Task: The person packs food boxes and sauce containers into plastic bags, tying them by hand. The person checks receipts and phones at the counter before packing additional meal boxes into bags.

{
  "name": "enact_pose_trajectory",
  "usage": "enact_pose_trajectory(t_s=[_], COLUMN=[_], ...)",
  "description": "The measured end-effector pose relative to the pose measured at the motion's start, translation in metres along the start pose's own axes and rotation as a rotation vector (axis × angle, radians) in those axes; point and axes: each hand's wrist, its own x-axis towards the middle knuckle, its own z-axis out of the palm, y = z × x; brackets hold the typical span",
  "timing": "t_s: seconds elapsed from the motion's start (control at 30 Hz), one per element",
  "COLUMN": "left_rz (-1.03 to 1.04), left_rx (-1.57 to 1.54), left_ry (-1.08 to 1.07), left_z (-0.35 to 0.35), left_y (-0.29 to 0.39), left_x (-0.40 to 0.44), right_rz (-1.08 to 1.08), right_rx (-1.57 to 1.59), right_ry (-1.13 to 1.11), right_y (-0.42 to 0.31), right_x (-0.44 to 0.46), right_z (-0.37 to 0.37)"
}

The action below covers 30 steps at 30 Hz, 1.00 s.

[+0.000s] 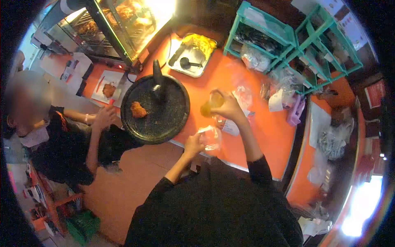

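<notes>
My left hand (194,145) is closed round a clear plastic cup (211,138) near the front edge of the orange counter (263,144). Above and to the right of it, my right hand (228,108) grips a container with yellow-green contents (210,105), which looks tilted. Beneath my right wrist lies a white paper or packet (230,126), partly covered. To the left of my hands is a large black stone mortar (175,119) with a piece of fried food (138,110) and a black pestle (157,76) in it.
A metal tray (192,72) holds yellow food and a black ladle. Behind stands a lit display cabinet (131,24). Teal racks (263,24) and plastic bags (256,57) are at the back right. Another person (61,152) works at the left, beside fried food on paper (117,82).
</notes>
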Motion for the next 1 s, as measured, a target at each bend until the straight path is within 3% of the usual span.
enact_pose_trajectory(t_s=[0.07,0.17,0.27,0.33,0.43,0.5,0.53,0.6,0.63,0.7,0.73,0.8,0.93,1.0], left_rz=[0.037,-0.055,0.055,0.026,0.131,0.176,0.179,0.196,0.197,0.202,0.202,0.226,0.162,0.163], left_rx=[-0.012,-0.015,-0.197,-0.066,-0.045,0.196,0.198,0.251,0.253,0.188,0.191,0.177,0.147,0.22], left_ry=[0.013,-0.091,-0.063,-0.159,-0.037,0.002,0.001,0.229,0.23,0.221,0.22,0.29,0.332,0.381], left_z=[0.003,0.002,0.008,0.005,0.013,0.004,-0.001,-0.007,-0.01,-0.015,-0.017,-0.024,-0.039,-0.047], left_y=[-0.001,0.009,0.006,0.011,0.003,0.013,0.025,0.045,0.048,0.049,0.05,0.057,0.074,0.068], left_x=[0.0,0.002,-0.002,-0.007,-0.012,-0.019,-0.023,-0.031,-0.034,-0.041,-0.044,-0.049,-0.051,-0.046], right_rz=[-0.068,0.08,0.088,0.116,0.051,-0.243,-0.242,0.187,0.185,0.412,0.412,0.143,0.214,0.329], right_rx=[0.119,-0.076,-0.095,-0.147,-0.131,-0.151,-0.15,-0.114,-0.113,0.199,0.202,0.129,0.094,0.219], right_ry=[-0.122,-0.049,0.015,0.012,0.056,0.205,0.208,0.197,0.198,0.177,0.177,0.396,0.371,0.365], right_y=[-0.006,-0.024,0.002,0.002,0.008,0.016,0.015,0.011,0.022,0.056,0.062,0.063,0.05,0.046], right_x=[-0.041,-0.095,-0.117,-0.129,-0.138,-0.144,-0.149,-0.164,-0.169,-0.174,-0.175,-0.177,-0.174,-0.17], right_z=[-0.008,0.012,0.054,0.066,0.071,0.067,0.064,0.06,0.068,0.094,0.097,0.098,0.076,0.071])
